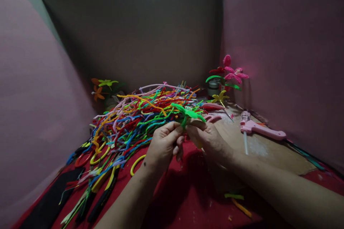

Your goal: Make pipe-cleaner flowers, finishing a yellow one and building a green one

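A bright green pipe-cleaner flower (191, 113) with long petals and a pale centre is held up between my hands, near the middle of the view. My left hand (168, 141) pinches it from below on the left, thumb against the fingers. From the right, my right hand (208, 136) has its fingers closed on the flower's underside. The fingertips nearly meet, and the flower's base is mostly hidden by them. Just behind lies a large heap of pipe cleaners (134, 114) in many colours.
A pink hot glue gun (262, 128) rests on a cardboard sheet (274, 157) at right. Pink pipe-cleaner flowers (236, 74) stand at back right, orange flowers (98, 92) at back left. Yellow-black pliers (103, 189) lie at front left. Pipe-cleaner scraps (242, 207) lie on the red cloth (185, 193).
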`<state>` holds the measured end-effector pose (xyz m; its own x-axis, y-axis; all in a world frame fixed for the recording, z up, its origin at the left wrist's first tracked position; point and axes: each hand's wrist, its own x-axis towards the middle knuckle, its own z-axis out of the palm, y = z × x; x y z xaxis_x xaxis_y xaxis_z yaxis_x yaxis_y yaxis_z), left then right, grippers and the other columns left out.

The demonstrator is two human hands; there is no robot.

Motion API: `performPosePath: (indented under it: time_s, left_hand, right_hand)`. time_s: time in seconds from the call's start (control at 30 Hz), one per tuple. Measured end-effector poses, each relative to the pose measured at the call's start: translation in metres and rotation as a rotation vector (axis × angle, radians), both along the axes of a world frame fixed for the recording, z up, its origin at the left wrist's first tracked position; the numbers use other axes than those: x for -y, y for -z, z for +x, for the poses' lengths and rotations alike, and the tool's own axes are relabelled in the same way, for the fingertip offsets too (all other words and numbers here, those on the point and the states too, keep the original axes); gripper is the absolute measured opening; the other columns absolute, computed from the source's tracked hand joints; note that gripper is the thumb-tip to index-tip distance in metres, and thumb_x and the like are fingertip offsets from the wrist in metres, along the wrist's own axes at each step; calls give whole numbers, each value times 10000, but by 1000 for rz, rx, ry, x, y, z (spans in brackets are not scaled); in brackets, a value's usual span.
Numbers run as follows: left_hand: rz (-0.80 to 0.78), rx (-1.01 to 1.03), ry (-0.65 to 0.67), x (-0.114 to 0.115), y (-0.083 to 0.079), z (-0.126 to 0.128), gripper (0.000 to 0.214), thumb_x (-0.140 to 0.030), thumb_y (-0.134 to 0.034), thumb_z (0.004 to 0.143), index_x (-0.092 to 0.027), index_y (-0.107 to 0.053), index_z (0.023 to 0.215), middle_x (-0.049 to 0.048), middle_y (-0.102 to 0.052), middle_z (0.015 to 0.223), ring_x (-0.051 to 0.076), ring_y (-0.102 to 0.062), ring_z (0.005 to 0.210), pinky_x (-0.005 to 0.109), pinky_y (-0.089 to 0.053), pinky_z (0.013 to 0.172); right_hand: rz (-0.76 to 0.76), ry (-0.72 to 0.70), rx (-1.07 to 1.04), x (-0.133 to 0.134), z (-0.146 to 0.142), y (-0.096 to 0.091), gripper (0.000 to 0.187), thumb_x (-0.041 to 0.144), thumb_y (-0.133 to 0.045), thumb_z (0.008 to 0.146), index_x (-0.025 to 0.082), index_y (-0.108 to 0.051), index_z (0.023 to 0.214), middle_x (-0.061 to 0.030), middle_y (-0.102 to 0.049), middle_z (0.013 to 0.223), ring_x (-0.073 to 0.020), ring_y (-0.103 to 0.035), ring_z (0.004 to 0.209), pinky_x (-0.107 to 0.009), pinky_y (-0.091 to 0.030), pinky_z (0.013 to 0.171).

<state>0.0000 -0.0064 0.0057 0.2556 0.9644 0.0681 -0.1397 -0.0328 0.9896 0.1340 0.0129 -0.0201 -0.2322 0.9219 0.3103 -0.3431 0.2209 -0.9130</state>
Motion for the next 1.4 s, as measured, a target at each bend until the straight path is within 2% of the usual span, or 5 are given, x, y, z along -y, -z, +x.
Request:
performPosePath:
  time_s: [0.33,0.7,1.07,1.3,1.4]
  left_hand:
    - [-216,329,355,-5,7,-5,104,-209,-454,839,-141,-508,781,-102,-307,495,-6,-68,297,116,-265,224]
    - [572,-636,-352,-2,16,4,167,-236,-506,782,-175,-497,627,-39,-435,528,70,-381,481,186,-332,486]
    - [-238,249,283,0,4,0,117,-278,-516,801,-168,-502,763,-113,-284,466,4,-64,300,123,-176,259]
    - [502,-493,-315,4,13,5,139,-264,-584,747,-174,-560,645,-28,-470,558,70,-405,491,171,-345,496]
    - [493,-547,-339,5,15,6,132,-264,-520,792,-188,-571,698,-36,-458,550,69,-389,462,179,-330,476]
  right_hand:
    - [-109,-305,-286,-6,-1,10,124,270,-621,726,167,-601,660,13,-523,641,-90,-381,570,-242,-288,549]
    - [-161,-55,-271,-5,-2,8,133,284,-700,652,184,-631,707,44,-517,603,-86,-376,551,-232,-286,539]
    - [-214,-253,-345,-3,-2,10,117,268,-657,680,163,-612,704,16,-533,595,-101,-448,556,-227,-302,500]
    - [-160,-80,-340,-2,-3,9,110,237,-662,685,176,-571,679,52,-448,578,-77,-349,524,-228,-263,494]
    - [-162,-51,-309,3,-3,5,125,235,-694,651,182,-584,678,53,-473,596,-78,-356,532,-232,-266,506]
